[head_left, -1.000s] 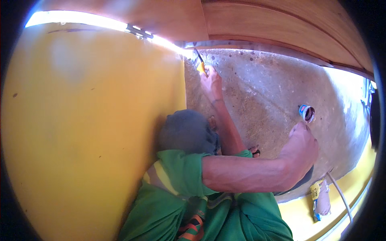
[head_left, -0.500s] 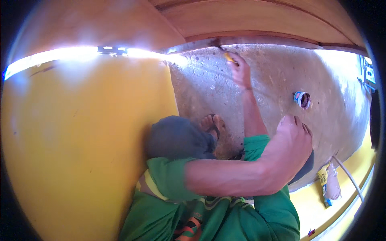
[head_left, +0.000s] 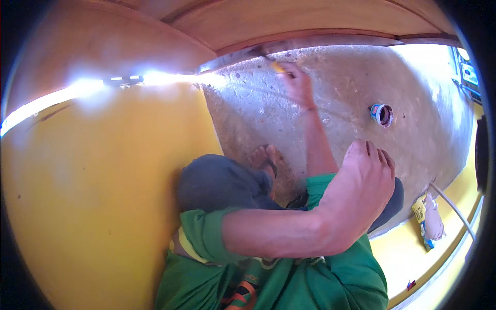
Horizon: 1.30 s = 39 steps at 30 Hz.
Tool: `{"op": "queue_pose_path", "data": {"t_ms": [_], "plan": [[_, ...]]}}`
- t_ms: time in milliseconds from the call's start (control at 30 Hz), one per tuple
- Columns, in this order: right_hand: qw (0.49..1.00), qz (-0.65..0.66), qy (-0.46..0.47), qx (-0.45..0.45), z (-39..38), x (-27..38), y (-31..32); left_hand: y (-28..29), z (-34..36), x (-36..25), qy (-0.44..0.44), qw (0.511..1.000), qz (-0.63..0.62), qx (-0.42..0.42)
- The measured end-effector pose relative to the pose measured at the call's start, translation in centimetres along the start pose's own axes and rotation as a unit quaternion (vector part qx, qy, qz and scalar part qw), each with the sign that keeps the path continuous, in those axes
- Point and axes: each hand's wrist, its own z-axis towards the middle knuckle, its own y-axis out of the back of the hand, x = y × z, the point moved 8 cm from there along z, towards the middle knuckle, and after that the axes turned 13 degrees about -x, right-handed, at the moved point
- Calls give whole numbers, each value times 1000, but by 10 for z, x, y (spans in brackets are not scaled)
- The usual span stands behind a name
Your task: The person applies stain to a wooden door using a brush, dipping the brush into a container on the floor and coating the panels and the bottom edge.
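A paintbrush with a yellow handle [head_left: 278,67] is pinched in my right hand [head_left: 295,84], stretched far forward over the floor. Its dark bristles, blurred, meet the lower edge of a brown wooden panel [head_left: 310,26]. My left arm crosses in front of my body, and my left hand [head_left: 369,157] is above my right knee [head_left: 395,199]. Its fingers are curled down and pressed together; their tips and anything inside them are hidden. To the right of my right hand, a small white and blue tub [head_left: 376,114] lies tilted, with dark reddish-brown paint round its mouth.
A yellow wall [head_left: 119,181] stands close on my left. Bright light comes through a gap under the wood. The grey concrete floor [head_left: 341,82] bears spots. At the right, a crumpled yellow packet [head_left: 426,219] lies near a pale pipe [head_left: 452,206]. My sandalled foot [head_left: 268,157] is below the brush.
The view has shifted slightly. My right hand and the brush have moved a little left along the panel's lower edge. My left hand stays above the knee.
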Motion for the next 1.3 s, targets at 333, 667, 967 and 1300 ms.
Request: {"op": "queue_pose_path", "data": {"t_ms": [333, 667, 967, 1300], "plan": [[961, 55, -21, -270, -33, -49, 52, 11, 3, -9, -18, 1000, -7, 0], [996, 23, -77, -38, -102, 23, -98, 5, -2, 0, 8, 1000, -14, -16], [998, -55, -15, -11, -15, -33, -63, 3, -3, 4, 1, 1000, -7, 0], [928, 203, -137, -282, -61, -79, -44, 22, 4, -3, -9, 1000, -23, -6]]}}
